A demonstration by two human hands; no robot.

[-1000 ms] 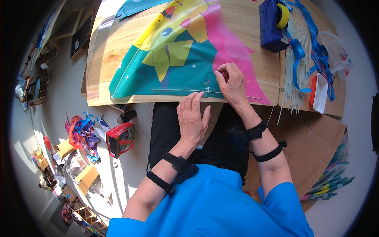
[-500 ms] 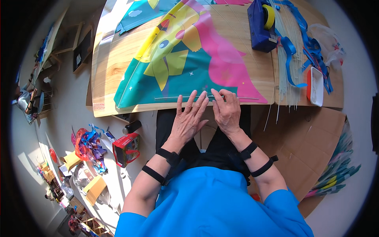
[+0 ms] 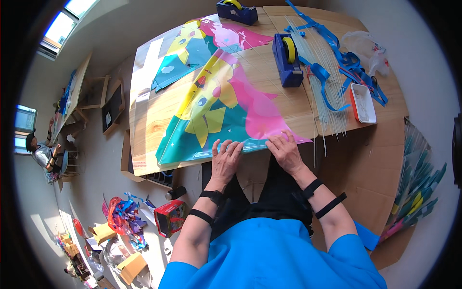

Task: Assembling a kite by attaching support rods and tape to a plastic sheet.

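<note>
At the near edge of the light wooden table, a colourful plastic kite sheet in teal, yellow and pink lies flat, its lower border along that edge. The left hand rests palm down on the border, fingers spread apart and flat, gripping nothing. Just beside it, the right hand presses the same border, fingers loosely apart. Farther back, toward the far right side, stands a blue tape dispenser with a yellow roll, then thin pale rods, blue ribbons and a white tray with an orange rim.
</note>
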